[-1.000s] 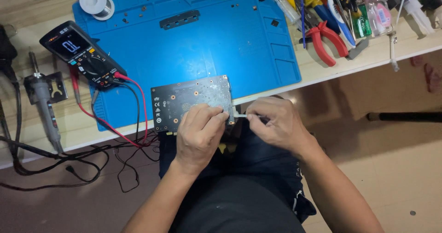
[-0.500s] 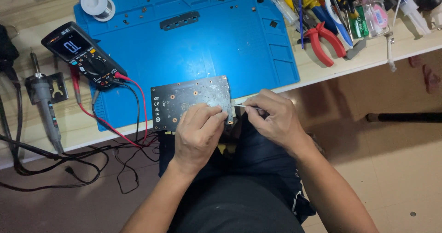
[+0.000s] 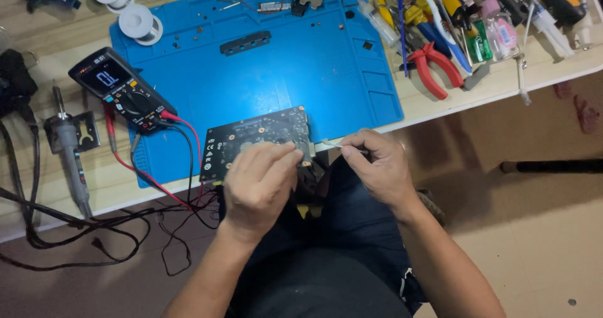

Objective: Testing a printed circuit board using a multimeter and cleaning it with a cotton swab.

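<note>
Two bare hands work at the bench edge. One dark, flat circuit board (image 3: 260, 139), rectangular and studded with tiny solder points, overhangs the front rim of a smooth blue rubbery mat (image 3: 314, 73). The left hand (image 3: 259, 183) curls its fingers onto the board's near edge, holding it. The right hand (image 3: 377, 167) pinches one thin pale stick (image 3: 334, 144), tip just beside the board's corner. One black multimeter (image 3: 122, 92) trails two leads; two solder spools (image 3: 139, 24) sit behind.
</note>
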